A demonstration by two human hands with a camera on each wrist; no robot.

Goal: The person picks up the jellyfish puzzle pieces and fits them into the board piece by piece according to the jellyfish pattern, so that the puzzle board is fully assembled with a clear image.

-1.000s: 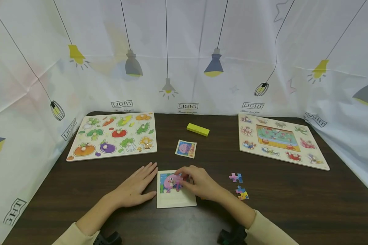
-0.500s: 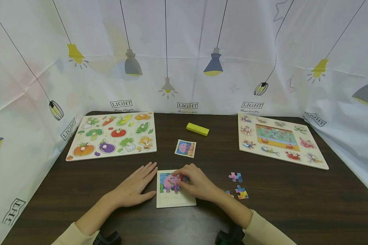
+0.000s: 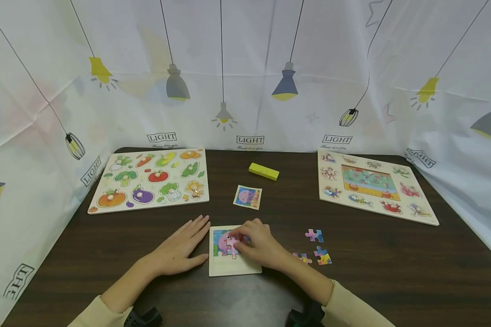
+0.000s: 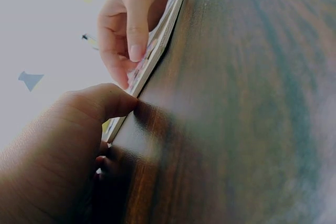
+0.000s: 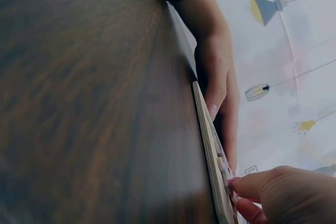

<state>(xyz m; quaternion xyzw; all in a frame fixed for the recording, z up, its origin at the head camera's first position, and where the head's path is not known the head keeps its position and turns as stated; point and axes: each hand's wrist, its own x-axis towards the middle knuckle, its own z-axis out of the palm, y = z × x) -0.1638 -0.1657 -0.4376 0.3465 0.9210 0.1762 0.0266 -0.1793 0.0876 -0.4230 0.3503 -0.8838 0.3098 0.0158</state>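
Observation:
A small jigsaw tray (image 3: 235, 269) with a pale frame lies in front of the person, part of a pink sea-creature picture set in its upper left. My right hand (image 3: 259, 243) is over the tray and pinches a pink jigsaw piece (image 3: 232, 250) between thumb and fingers, overlapping the picture; whether it is seated is unclear. My left hand (image 3: 172, 252) lies flat on the table, fingers straight, at the tray's left edge. In the left wrist view, its thumb (image 4: 107, 100) touches that edge. Right of the tray lie loose jigsaw pieces (image 3: 323, 256), one partly behind the right forearm.
Behind the tray lie a small picture card (image 3: 247, 198) and a yellow block (image 3: 263, 171). A vegetable puzzle board (image 3: 147, 181) stands back left, a sea-animal board (image 3: 374, 186) back right. A white lamp-print cloth (image 3: 245, 68) encloses the table's back and sides.
My right hand has shifted slightly left, and the pink jigsaw piece it pinches has turned and moved left over the picture. More of a loose piece shows beside the right forearm. My left hand stays put.

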